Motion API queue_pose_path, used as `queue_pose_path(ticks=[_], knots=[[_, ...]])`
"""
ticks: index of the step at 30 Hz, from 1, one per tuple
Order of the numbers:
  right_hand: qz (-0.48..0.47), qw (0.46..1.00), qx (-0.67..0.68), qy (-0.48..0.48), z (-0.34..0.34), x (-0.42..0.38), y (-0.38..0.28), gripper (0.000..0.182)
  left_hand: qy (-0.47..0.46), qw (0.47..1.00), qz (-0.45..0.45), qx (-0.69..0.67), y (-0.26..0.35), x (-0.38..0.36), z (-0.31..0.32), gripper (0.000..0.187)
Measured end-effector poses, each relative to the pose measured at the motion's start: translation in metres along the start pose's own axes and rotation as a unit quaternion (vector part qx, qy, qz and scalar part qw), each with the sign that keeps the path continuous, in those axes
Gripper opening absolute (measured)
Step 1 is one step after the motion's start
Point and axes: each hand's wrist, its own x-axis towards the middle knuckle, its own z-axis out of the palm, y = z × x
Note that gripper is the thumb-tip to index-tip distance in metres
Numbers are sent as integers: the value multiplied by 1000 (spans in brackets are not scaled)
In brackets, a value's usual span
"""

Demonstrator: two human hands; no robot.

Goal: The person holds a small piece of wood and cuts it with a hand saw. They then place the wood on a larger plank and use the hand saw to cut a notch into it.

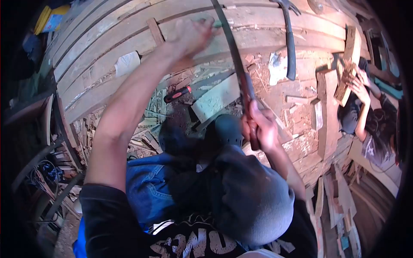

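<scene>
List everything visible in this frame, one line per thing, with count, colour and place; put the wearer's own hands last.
curved planks: several, pale weathered wood, across the top.
long blade: one, dark, rising from the right hand to the top edge.
red-handled tool: one, red and black, lying on the wood chips at centre.
pale block: one, whitish green, centre, beside the red-handled tool.
dark bar: one, black, resting on the planks at upper right.
other person: one, dark clothes, far right, hands on a wooden piece.
left hand: one, blurred, on the planks at top centre.
right hand: one, gripping the blade's handle, centre right.
</scene>
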Motion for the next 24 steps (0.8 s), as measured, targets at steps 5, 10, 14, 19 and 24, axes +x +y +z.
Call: queue_pose_path(ticks=[5,10,14,19,24], knots=[[55,998,0,-15,7,63,-27,69,13,999,25,-43,-6,-2,3,25],[53,999,-4,13,-3,0,6,69,-2,1000,-7,-19,-6,0,1,23],[28,998,16,-49,-4,63,-27,68,42,997,45,-41,3,-8,6,21],[25,999,-24,-10,-3,6,5,66,36,998,17,-49,-5,-3,7,18],[76,996,-13,-40,-6,65,-24,72,31,999,23,-37,-1,-5,9,18]])
